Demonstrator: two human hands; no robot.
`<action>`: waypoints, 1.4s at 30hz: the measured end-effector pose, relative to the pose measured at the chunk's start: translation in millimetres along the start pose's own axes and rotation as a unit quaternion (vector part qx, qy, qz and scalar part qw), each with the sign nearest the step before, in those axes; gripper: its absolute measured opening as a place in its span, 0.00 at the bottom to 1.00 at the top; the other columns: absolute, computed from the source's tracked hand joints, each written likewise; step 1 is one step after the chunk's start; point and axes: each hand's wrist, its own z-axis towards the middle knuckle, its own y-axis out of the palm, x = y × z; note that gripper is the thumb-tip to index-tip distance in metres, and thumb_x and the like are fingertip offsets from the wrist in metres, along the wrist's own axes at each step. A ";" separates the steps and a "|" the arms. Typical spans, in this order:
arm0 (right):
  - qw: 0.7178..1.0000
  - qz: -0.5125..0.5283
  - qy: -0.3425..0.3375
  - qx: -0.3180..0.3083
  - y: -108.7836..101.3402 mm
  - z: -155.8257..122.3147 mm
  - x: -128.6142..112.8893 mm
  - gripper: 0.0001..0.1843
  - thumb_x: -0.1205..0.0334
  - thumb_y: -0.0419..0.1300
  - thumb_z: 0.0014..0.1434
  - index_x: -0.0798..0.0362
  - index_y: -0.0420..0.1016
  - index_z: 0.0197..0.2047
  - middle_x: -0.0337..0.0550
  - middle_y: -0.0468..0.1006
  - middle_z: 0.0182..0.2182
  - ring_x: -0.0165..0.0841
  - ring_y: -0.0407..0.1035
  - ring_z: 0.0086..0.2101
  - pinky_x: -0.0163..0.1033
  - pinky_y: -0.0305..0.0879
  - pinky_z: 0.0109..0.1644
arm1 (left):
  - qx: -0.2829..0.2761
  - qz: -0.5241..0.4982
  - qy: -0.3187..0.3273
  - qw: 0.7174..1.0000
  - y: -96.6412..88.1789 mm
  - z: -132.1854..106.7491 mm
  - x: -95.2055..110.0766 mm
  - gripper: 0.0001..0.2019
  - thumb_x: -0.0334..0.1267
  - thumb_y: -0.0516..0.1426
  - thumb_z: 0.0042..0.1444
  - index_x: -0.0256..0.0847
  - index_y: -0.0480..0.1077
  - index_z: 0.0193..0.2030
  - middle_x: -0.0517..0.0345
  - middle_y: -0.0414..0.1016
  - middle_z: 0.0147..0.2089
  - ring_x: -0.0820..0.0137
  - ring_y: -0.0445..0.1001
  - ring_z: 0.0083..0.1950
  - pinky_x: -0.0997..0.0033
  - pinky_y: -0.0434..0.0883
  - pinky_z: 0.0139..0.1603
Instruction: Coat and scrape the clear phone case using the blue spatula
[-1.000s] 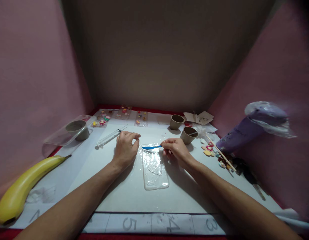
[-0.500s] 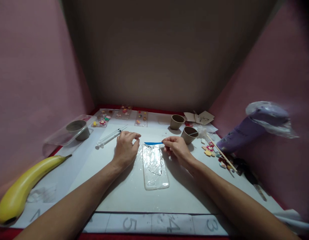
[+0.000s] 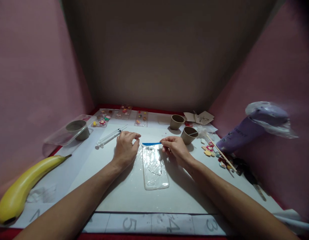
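Note:
A clear phone case [image 3: 154,171] lies on the white board in front of me, glossy with a wrinkled clear film or coating over its upper part. My right hand [image 3: 176,146] pinches one end of a blue plastic knife [image 3: 151,144]. The blade points left across the case's far edge; whether it touches the case I cannot tell. My left hand [image 3: 126,148] rests left of the case, holding nothing, its thumb and bent fingers apart. Just beyond it lies a clear syringe [image 3: 108,138].
Two brown cups [image 3: 189,135] stand at the back right, near small colourful charms [image 3: 209,150] and a wooden stick [image 3: 220,151]. A purple bag [image 3: 240,131] leans at the right wall. Decorated cases [image 3: 141,118] lie at the back. A yellow banana [image 3: 26,186] and lidded tub [image 3: 79,130] are left.
My right hand has shifted slightly left with the blue knife along the far edge of the phone case. My left hand stays in place.

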 end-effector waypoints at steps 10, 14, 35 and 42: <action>0.999 -0.006 0.001 0.041 -21.8 -2.0 -0.3 0.06 0.62 0.63 0.43 0.56 0.72 0.23 0.39 0.71 0.14 0.24 0.56 0.14 0.31 0.48 0.17 | 0.001 0.004 0.012 1.000 0.7 -0.8 -0.7 0.09 0.27 0.54 0.53 0.42 0.74 0.37 0.56 0.78 0.40 0.61 0.67 0.49 0.57 0.64 0.52; 0.999 -0.013 0.009 0.031 -25.2 -6.2 -0.2 0.07 0.62 0.63 0.43 0.56 0.72 0.23 0.39 0.71 0.13 0.24 0.56 0.14 0.31 0.47 0.17 | 0.003 0.005 0.014 1.000 0.4 -0.9 -0.7 0.09 0.27 0.54 0.53 0.43 0.74 0.36 0.57 0.78 0.40 0.61 0.67 0.48 0.57 0.64 0.51; 1.000 -0.006 -0.007 0.000 -17.9 -8.5 -3.6 0.09 0.59 0.64 0.44 0.56 0.72 0.24 0.38 0.71 0.14 0.23 0.57 0.15 0.31 0.47 0.19 | -0.010 -0.008 -0.010 1.000 0.2 -0.5 0.9 0.09 0.28 0.55 0.54 0.42 0.75 0.37 0.55 0.77 0.41 0.61 0.67 0.50 0.57 0.67 0.51; 1.000 -0.004 -0.022 0.010 -11.3 0.9 1.9 0.08 0.60 0.63 0.46 0.56 0.72 0.25 0.37 0.71 0.15 0.23 0.57 0.16 0.30 0.49 0.19 | -0.008 -0.006 -0.014 1.000 -0.2 -0.7 1.7 0.10 0.27 0.55 0.54 0.42 0.75 0.38 0.55 0.77 0.41 0.61 0.67 0.50 0.57 0.67 0.50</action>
